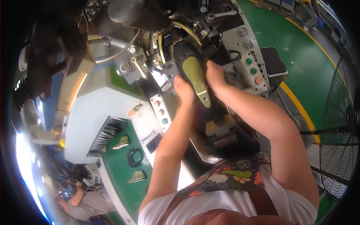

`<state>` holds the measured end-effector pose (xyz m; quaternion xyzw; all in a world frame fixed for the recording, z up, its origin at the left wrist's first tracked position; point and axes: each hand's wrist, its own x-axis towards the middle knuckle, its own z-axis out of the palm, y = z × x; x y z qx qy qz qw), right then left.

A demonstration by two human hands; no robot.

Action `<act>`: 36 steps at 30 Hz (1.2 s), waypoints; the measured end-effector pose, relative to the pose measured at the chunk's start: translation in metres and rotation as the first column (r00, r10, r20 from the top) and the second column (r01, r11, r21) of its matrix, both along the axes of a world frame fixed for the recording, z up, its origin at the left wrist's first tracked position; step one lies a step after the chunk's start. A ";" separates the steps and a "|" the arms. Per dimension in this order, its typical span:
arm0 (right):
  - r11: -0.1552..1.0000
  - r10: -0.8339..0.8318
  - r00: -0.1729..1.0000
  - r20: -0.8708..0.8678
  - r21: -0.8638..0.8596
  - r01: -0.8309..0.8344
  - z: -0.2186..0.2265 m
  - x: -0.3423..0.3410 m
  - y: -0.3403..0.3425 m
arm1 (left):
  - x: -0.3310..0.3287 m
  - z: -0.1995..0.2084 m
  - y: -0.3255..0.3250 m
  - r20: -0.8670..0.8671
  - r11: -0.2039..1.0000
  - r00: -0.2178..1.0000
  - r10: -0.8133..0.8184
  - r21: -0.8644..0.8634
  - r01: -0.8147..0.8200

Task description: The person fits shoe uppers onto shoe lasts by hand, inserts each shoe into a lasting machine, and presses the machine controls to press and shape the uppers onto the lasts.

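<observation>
A shoe last [192,71] with an olive-green underside lies sole up in the jaws of a lasting machine [150,56]. Its toe points away from me, and a black shoe upper [183,48] wraps round the toe end. My left hand [183,89] is closed on the left side of the upper, near the middle of the last. On the opposite side, my right hand [215,75] grips it a little farther forward. Most of the fingers of both hands are hidden at the shoe's sides.
Button panels flank the machine, at right [253,70] and left [161,112]. At left, a green conveyor belt [129,198] carries two small olive last-like pieces and a black loop, beside a white brush-curtained housing [86,120]. A large fan [339,138] stands right; another person [88,202] is lower left.
</observation>
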<state>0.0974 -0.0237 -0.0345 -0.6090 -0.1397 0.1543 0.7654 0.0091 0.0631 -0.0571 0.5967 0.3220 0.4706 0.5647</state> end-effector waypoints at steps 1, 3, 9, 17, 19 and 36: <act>1.000 -0.008 1.000 0.000 0.004 0.008 -0.004 0.004 -0.002 | 0.003 0.005 -0.007 -0.017 1.000 1.000 0.002 0.000 -0.002; 0.999 0.017 1.000 -0.012 -0.028 -0.017 -0.004 0.004 -0.002 | 0.000 0.009 -0.013 -0.013 1.000 1.000 0.008 0.007 -0.008; 0.999 0.047 0.994 -0.095 0.010 -0.046 0.003 -0.003 -0.007 | -0.006 0.020 -0.023 -0.118 0.998 0.993 0.017 0.062 -0.010; 0.959 0.192 0.965 -0.179 -0.173 -0.223 0.005 0.009 -0.003 | -0.004 0.036 -0.029 0.058 0.982 0.998 -0.024 -0.188 0.034; 0.926 0.269 0.952 -0.143 -0.234 -0.297 0.011 0.013 -0.007 | -0.013 0.040 -0.031 0.129 0.953 0.989 -0.078 -0.281 0.112; 0.949 0.314 0.791 0.526 -0.211 -0.236 0.023 -0.037 -0.151 | -0.272 -0.134 -0.082 -0.984 0.998 0.180 -0.003 -0.014 -0.060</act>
